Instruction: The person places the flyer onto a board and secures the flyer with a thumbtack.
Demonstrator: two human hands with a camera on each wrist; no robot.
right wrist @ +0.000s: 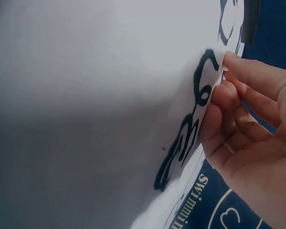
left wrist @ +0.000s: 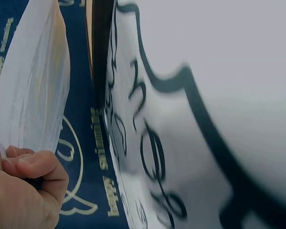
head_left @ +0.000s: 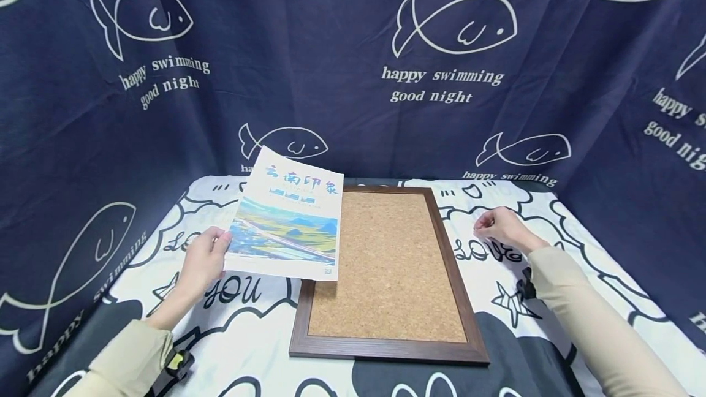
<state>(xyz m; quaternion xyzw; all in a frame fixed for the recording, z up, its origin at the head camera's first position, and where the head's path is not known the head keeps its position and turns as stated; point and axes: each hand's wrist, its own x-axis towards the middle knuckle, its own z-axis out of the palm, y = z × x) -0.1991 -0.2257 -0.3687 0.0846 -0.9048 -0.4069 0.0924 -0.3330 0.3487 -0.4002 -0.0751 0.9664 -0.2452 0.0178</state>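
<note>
A printed paper sheet (head_left: pixel 289 216) with a landscape picture and blue Chinese characters is held up at the left, overlapping the upper left of a cork board (head_left: pixel 397 268) in a dark wooden frame. My left hand (head_left: pixel 205 256) pinches the sheet's lower left edge between thumb and curled fingers. The left wrist view shows the sheet (left wrist: pixel 33 86) edge-on and bowed above the fist-like hand (left wrist: pixel 28 186). Right of the board, my right hand (head_left: pixel 504 228) is low over the tablecloth, thumb and index finger pinching a tiny whitish piece (right wrist: pixel 225 69) mostly hidden by the fingertips.
The table has a white cloth (head_left: pixel 248 336) with black cloud outlines and lettering. A dark blue curtain (head_left: pixel 353 90) with white fish drawings hangs behind and on both sides. Dark wrist bands (head_left: pixel 179 363) show at the sleeves.
</note>
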